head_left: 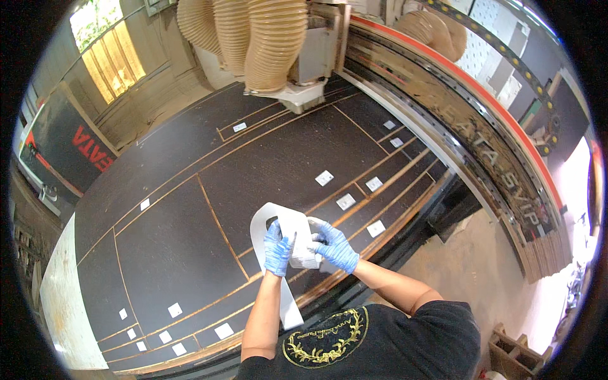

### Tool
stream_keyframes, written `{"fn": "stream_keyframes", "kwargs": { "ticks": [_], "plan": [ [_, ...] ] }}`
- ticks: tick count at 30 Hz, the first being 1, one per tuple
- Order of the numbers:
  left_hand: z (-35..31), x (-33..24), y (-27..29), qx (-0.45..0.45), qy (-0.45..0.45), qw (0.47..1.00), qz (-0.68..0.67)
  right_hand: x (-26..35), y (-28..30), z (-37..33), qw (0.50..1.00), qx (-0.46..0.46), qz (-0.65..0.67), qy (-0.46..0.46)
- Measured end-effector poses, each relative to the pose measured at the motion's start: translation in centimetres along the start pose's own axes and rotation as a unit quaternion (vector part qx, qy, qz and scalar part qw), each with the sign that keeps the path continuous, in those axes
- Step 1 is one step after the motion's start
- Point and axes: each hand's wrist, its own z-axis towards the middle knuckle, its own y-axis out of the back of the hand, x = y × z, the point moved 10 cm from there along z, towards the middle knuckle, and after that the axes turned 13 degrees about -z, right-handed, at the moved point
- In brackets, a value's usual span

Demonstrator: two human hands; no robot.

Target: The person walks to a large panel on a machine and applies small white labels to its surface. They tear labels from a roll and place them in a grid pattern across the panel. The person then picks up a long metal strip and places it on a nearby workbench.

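**White roll (297,223) held above dark panels (266,158)**

Glare washes out the roll's face, and I can't make out every fingertip. My left grip (277,248) is closed round its left side; my right grip (334,245) half-curls at its right edge, its hold unclear. Tan lines split the panels; beige hoses (275,44) hang beyond. The loose strip (289,304) runs lengthwise toward the wearer's shirt (392,335).

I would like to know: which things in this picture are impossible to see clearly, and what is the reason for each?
All in the head view:
Inside of the white roll: partly covered by the left hand.
Marks on the small labels on the dark board: too small to read.
Whatever is beneath the white cover below the hoses: hidden by that cover.
Wooden box: cut off by the lower edge.
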Motion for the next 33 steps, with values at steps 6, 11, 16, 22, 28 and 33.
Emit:
{"fn": "stream_keyframes", "kwargs": {
  "ticks": [6,11,16,22,28,33],
  "plan": [
    [-5.8,-3.7,-9.3,0.158,0.047,0.985,-0.053,2.0,5.3,-8.9,0.992,-0.125,-0.027,-0.011],
    [-10.5,-2.2,-15.8,0.254,0.104,0.959,-0.077,1.4,9.5,-17.3,0.97,-0.24,-0.044,0.0],
    [-15.9,-2.3,-22.9,0.303,0.126,0.935,-0.132,3.1,13.3,-25.9,0.945,-0.321,-0.014,-0.068],
    [-23.9,-2.5,-33.6,0.369,0.138,0.907,-0.151,4.5,19.5,-38.2,0.915,-0.401,-0.002,-0.048],
    [-36.2,-1.5,-50.0,0.458,0.149,0.862,-0.157,5.2,29.1,-55.5,0.859,-0.509,-0.04,-0.042],
    [-47.0,-3.7,-63.0,0.525,0.15,0.805,-0.232,5.1,37.2,-70.4,0.826,-0.561,-0.05,-0.028]
  ]
}}
